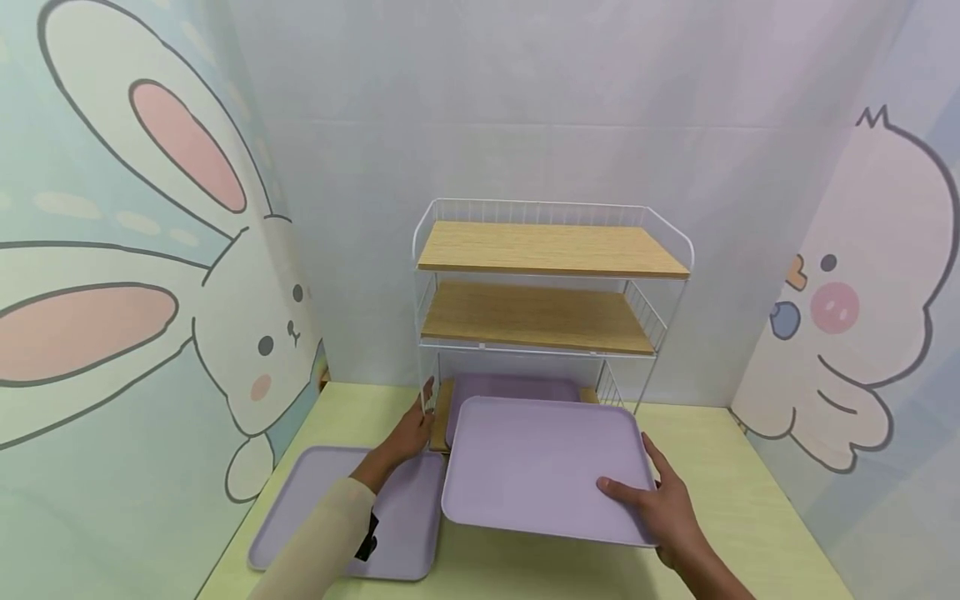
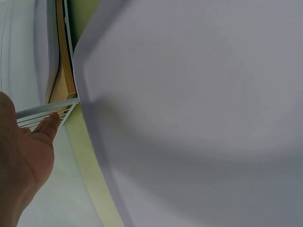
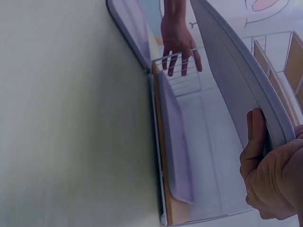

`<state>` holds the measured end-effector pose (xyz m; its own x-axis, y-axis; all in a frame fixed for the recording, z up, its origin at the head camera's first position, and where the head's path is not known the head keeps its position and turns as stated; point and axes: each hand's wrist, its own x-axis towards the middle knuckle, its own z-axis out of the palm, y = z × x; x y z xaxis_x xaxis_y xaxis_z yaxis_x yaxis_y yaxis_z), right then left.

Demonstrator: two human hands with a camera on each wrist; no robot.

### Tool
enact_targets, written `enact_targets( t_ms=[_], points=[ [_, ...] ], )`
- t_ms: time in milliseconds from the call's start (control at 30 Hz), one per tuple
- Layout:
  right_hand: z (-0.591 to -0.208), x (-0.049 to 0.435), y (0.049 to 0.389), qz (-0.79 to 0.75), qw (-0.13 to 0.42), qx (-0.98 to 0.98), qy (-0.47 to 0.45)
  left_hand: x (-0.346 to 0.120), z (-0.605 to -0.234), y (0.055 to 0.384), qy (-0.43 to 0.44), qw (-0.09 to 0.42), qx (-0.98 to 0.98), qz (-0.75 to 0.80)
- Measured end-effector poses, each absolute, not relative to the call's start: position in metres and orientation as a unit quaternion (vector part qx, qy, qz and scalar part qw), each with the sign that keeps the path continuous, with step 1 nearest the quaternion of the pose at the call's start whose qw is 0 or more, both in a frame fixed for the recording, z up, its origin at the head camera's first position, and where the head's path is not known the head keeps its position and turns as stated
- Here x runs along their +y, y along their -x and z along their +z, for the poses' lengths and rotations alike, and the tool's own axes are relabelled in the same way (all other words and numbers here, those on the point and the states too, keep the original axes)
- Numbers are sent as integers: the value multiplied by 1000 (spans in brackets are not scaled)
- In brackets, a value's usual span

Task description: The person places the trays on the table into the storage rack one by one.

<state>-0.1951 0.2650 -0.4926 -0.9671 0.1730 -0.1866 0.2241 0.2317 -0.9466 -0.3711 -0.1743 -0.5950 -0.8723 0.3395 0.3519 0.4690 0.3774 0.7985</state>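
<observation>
My right hand grips a lilac tray by its right edge, thumb on top and fingers underneath. The tray is tilted in front of a white wire rack with wooden shelves. On the bottom shelf lies a second lilac tray, partly hidden behind the held one. My left hand is at the rack's lower left side, its extended fingers against the side wires. Under my left forearm, a third lilac tray lies on the table.
The middle shelf and top shelf stand above the held tray. Pale yellow tabletop extends to the right of the rack. Curtains with a rabbit and a chick close in the sides.
</observation>
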Motion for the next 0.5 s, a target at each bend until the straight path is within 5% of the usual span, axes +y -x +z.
enact_targets(
  t_ms=[500],
  points=[
    [-415,249,197,-627,20,773,-93,-159,-565,350,185,46,-863,-469]
  ],
)
